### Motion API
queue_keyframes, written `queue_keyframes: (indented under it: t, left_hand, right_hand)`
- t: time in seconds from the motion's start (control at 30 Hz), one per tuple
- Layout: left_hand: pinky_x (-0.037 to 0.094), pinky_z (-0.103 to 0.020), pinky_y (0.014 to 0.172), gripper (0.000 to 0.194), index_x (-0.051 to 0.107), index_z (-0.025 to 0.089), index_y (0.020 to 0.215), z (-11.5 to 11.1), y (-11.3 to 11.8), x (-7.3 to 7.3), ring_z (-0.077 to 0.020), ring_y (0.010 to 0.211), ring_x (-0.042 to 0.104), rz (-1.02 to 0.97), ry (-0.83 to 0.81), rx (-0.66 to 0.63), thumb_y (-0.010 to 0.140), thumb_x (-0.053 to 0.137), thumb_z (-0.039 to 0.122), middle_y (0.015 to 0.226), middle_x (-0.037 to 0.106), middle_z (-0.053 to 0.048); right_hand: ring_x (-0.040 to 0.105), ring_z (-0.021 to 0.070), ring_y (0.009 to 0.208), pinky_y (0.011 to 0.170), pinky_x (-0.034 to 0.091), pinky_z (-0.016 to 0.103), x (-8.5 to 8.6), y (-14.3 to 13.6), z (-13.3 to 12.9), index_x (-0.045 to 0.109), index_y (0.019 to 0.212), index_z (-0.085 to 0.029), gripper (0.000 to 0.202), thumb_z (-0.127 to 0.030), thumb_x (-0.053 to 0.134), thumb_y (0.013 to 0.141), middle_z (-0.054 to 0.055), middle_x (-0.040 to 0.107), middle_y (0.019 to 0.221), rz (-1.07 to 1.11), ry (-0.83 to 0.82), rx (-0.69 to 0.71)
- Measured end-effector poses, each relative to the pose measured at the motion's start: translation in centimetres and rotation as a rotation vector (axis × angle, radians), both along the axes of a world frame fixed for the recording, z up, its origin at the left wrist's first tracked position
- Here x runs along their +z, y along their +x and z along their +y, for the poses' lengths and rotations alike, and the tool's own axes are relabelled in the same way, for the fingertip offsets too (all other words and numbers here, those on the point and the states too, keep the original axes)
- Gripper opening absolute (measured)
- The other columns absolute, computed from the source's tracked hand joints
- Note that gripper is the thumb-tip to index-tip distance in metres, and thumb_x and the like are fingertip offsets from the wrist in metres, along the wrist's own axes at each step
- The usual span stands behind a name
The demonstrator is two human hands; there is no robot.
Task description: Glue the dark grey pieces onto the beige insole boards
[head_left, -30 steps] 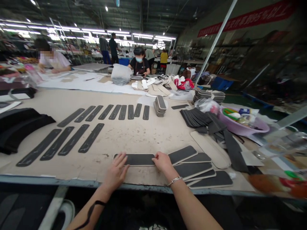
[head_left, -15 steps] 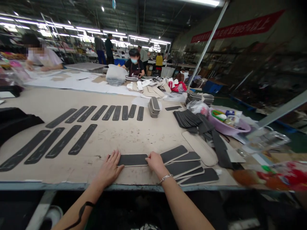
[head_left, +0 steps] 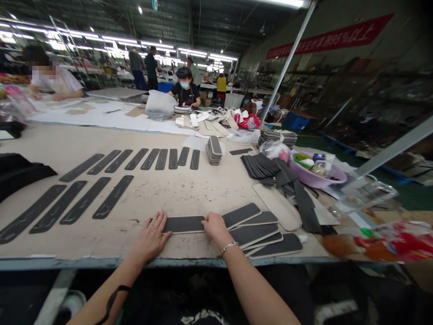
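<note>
Panel (head_left: 186,224) with a dark face and pale edges lies flat on the tabletop (head_left: 192,194), at the lower centre of the frame. The left hand (head_left: 151,237) is spread, not clenched, its fingers resting on the panel's left end. The right hand (head_left: 215,227) grasps the right end between thumb and bent fingers. A black band (head_left: 113,300) crosses the left forearm, and a metal bracelet (head_left: 228,248) circles the right wrist.

Just beside the right hand, similar panels (head_left: 259,234) overlap in a loose fan. Above them lies a long pale piece (head_left: 277,207), and a spread pile of dark pieces (head_left: 260,166) sits higher up, near a purple basin (head_left: 316,179) full of odds and ends. A clear plastic bag (head_left: 274,150) lies left of the basin, below a tied stack (head_left: 278,136).

On the left side of the frame, shiny dark strips (head_left: 113,197) lie apart in two slanting rows, nine in the upper and four in the lower. Right of the upper row stands a small stack (head_left: 214,150). Beyond the tabletop, a masked person (head_left: 185,92) sits behind heaped pale scraps (head_left: 216,122) and a bulging bag (head_left: 160,106). At upper right hangs a red banner (head_left: 329,38).
</note>
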State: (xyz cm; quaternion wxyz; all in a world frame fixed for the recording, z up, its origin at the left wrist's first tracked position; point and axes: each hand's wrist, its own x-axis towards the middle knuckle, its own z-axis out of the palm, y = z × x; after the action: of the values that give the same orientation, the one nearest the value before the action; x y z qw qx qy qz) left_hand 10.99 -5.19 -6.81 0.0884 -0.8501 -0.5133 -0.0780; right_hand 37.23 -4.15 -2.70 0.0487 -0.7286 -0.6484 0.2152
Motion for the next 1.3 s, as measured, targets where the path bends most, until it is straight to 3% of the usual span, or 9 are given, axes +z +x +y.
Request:
queue_keyframes:
  t: [0.2, 0.33, 0.43, 0.5, 0.6, 0.7, 1.0, 1.1, 1.3]
  left_hand:
    - [0.032, -0.048, 0.103, 0.063, 0.043, 0.009, 0.133, 0.0, 0.1, 0.0, -0.0301, 0.129, 0.038, -0.053, -0.023, -0.002, 0.087, 0.033, 0.052, 0.139, 0.042, -0.017]
    - [0.029, -0.047, 0.105, 0.063, 0.043, 0.01, 0.133, 0.0, 0.1, -0.1, -0.0296, 0.13, 0.037, -0.076, -0.031, 0.005, 0.086, 0.035, 0.052, 0.14, 0.041, -0.017]
    - [0.029, -0.047, 0.104, 0.064, 0.042, 0.011, 0.134, 0.1, 0.0, -0.4, -0.0291, 0.13, 0.037, -0.105, -0.013, -0.004, 0.086, 0.033, 0.053, 0.14, 0.041, -0.017]
    - [0.03, -0.048, 0.103, 0.065, 0.042, 0.012, 0.134, 0.2, -0.2, -0.8, -0.0295, 0.129, 0.038, -0.115, 0.008, -0.01, 0.086, 0.032, 0.054, 0.139, 0.042, -0.016]
    - [0.032, -0.048, 0.102, 0.064, 0.045, 0.012, 0.132, 0.5, -0.6, -1.5, -0.0306, 0.128, 0.04, -0.115, 0.049, -0.032, 0.086, 0.03, 0.055, 0.138, 0.044, -0.016]
    - [0.035, -0.049, 0.099, 0.063, 0.049, 0.013, 0.129, 0.8, -0.9, -1.9, -0.0313, 0.126, 0.042, -0.101, 0.075, -0.078, 0.087, 0.028, 0.055, 0.136, 0.047, -0.017]
    - [0.03, -0.049, 0.103, 0.064, 0.043, 0.011, 0.133, 0.4, -0.5, -0.9, -0.0302, 0.13, 0.037, -0.09, -0.031, 0.014, 0.087, 0.03, 0.054, 0.14, 0.042, -0.017]
    - [0.025, -0.053, 0.104, 0.07, 0.039, 0.009, 0.135, -1.0, 1.5, 0.4, -0.0329, 0.132, 0.032, -0.093, -0.125, 0.064, 0.087, 0.027, 0.058, 0.141, 0.038, -0.02]
    - [0.018, -0.043, 0.11, 0.079, 0.018, 0.009, 0.143, -2.6, 8.9, 1.4, -0.0276, 0.138, 0.019, -0.196, -0.343, -0.214, 0.085, 0.023, 0.063, 0.148, 0.023, -0.017]
  right_hand:
    - [0.063, 0.0233, 0.089, 0.075, 0.043, 0.027, 0.9, -0.7, -0.2, 0.068, 0.087, -0.013, 0.017, -0.021, 0.053, 0.084, 0.015, 0.069, 0.088, -0.05, -0.001, 0.077]
    - [0.063, 0.0266, 0.089, 0.078, 0.044, 0.031, 2.1, -0.5, -0.6, 0.068, 0.087, -0.008, 0.03, -0.025, 0.044, 0.09, 0.019, 0.068, 0.087, -0.099, 0.016, 0.068]
    - [0.06, 0.0269, 0.098, 0.084, 0.044, 0.033, 3.3, -1.3, -1.6, 0.062, 0.107, -0.005, 0.036, -0.028, 0.039, 0.092, 0.02, 0.065, 0.102, -0.115, 0.09, 0.04]
    - [0.049, 0.026, 0.116, 0.095, 0.039, 0.034, 3.6, -3.1, -2.6, 0.047, 0.128, -0.006, 0.045, -0.031, 0.039, 0.092, 0.019, 0.054, 0.124, -0.027, 0.214, 0.117]
    - [0.025, 0.0259, 0.134, 0.109, 0.025, 0.039, 2.8, -6.8, -3.8, 0.029, 0.14, -0.005, 0.065, -0.044, 0.041, 0.09, 0.017, 0.032, 0.144, 0.182, 0.318, 0.357]
    - [0.014, 0.0268, 0.137, 0.111, 0.015, 0.045, 0.8, -8.7, -4.2, 0.024, 0.142, -0.005, 0.074, -0.055, 0.037, 0.088, 0.017, 0.02, 0.148, 0.225, 0.278, 0.461]
    - [0.007, 0.0254, 0.139, 0.112, 0.009, 0.04, -2.0, -2.4, -3.7, 0.018, 0.143, -0.005, 0.077, -0.054, 0.037, 0.087, 0.014, 0.01, 0.15, 0.011, 0.17, 0.284]
    - [0.006, 0.0257, 0.139, 0.112, 0.008, 0.04, -3.0, -2.3, -3.8, 0.017, 0.144, -0.005, 0.075, -0.052, 0.035, 0.088, 0.012, 0.008, 0.15, -0.086, 0.152, 0.288]
    - [0.006, 0.0237, 0.139, 0.112, 0.009, 0.04, -4.3, -2.4, -3.7, 0.019, 0.144, -0.008, 0.064, -0.042, 0.03, 0.091, 0.009, 0.006, 0.15, -0.234, 0.08, 0.346]
